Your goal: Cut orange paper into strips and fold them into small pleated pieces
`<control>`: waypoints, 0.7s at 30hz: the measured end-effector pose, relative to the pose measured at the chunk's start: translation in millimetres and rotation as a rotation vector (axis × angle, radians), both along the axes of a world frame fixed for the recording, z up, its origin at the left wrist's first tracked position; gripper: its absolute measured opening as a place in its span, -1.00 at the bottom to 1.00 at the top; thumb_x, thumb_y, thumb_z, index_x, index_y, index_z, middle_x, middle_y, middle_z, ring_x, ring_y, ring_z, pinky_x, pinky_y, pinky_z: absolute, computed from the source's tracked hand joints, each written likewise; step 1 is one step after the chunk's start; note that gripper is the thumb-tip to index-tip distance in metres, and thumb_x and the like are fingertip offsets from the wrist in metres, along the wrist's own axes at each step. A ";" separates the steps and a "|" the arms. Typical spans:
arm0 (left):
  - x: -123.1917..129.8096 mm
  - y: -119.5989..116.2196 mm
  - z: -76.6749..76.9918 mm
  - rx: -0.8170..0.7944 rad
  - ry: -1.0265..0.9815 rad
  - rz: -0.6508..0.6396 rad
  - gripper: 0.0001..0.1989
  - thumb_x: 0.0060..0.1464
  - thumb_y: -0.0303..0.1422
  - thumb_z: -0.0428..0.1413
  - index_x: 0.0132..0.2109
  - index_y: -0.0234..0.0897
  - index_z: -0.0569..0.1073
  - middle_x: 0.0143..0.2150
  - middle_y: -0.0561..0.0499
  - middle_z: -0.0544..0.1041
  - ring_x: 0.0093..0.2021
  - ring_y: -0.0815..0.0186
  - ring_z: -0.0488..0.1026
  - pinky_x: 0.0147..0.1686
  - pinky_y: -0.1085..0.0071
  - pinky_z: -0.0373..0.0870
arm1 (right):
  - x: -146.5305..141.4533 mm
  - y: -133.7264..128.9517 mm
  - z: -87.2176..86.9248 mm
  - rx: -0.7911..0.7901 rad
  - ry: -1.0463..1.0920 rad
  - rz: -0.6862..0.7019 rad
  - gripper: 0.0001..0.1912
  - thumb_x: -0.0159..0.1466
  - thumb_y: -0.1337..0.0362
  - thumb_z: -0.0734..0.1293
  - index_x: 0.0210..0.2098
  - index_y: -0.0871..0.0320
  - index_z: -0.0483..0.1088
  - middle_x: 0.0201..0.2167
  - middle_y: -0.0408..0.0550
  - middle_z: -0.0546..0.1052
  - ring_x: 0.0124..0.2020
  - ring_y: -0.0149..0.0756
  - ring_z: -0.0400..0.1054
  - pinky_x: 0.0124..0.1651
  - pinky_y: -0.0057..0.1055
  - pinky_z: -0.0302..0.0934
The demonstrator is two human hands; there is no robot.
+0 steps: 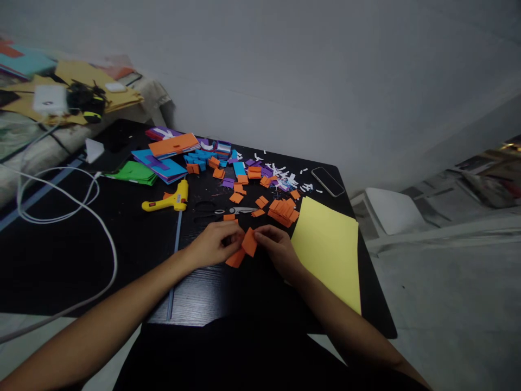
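Note:
Between my two hands is a small orange paper piece (249, 243), tilted above the black table. My left hand (217, 243) grips its left side with curled fingers, and my right hand (277, 247) pinches its upper right edge. Another orange paper strip (235, 258) shows just below my left fingers; whether it is joined to the held piece I cannot tell. Black-handled scissors (240, 210) lie open just beyond my hands. A pile of folded orange paper pieces (284, 210) sits past my right hand.
A yellow glue gun (171, 200) lies left of the scissors. Yellow paper sheets (329, 239) cover the right side, with a phone (328, 181) behind them. Folded coloured papers (173, 145) and white scraps (287, 181) lie at the back. A white cable (109, 244) loops across the left.

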State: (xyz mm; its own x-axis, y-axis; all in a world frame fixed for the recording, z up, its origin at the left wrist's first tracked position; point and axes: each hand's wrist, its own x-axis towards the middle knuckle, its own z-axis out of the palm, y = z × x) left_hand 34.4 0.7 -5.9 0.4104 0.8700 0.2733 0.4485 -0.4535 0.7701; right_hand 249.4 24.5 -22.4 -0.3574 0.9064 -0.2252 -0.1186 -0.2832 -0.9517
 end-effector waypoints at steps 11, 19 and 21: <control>3.3 0.8 0.3 -0.377 -0.132 0.046 -0.71 0.26 -0.21 0.09 -0.34 -0.32 0.50 -0.54 0.12 0.36 -0.51 0.40 0.29 -0.47 0.49 0.18 | -2.1 -2.9 1.0 -0.068 0.042 0.091 -0.68 -0.01 0.24 0.63 -0.29 0.10 0.55 -0.33 -0.19 0.59 -0.27 -0.34 0.47 -0.08 -0.35 0.33; 7.1 -1.8 -10.1 -0.356 -0.119 -0.057 -0.85 0.19 -0.37 0.11 -0.33 -0.33 0.48 -0.56 0.17 0.32 -0.54 0.46 0.22 -0.52 0.55 0.11 | -0.6 -3.9 -0.4 0.038 -0.001 0.196 -0.77 0.08 0.22 0.58 -0.31 0.11 0.53 -0.34 -0.17 0.57 -0.30 -0.34 0.44 -0.14 -0.36 0.31; 7.1 -2.6 -8.9 -0.349 -0.122 -0.086 -0.87 0.17 -0.40 0.10 -0.34 -0.32 0.47 -0.56 0.18 0.31 -0.55 0.47 0.21 -0.52 0.56 0.11 | -0.1 -3.8 0.5 0.039 -0.023 0.217 -0.77 0.07 0.23 0.57 -0.33 0.11 0.52 -0.36 -0.16 0.56 -0.32 -0.34 0.42 -0.17 -0.37 0.30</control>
State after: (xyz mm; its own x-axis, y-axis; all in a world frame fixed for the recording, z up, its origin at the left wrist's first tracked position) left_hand 41.4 -1.9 -14.9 0.4691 0.8830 0.0180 0.3152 -0.1865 0.9305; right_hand 249.3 20.8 -22.0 -0.5404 0.8168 -0.2019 -0.0365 -0.2625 -0.9642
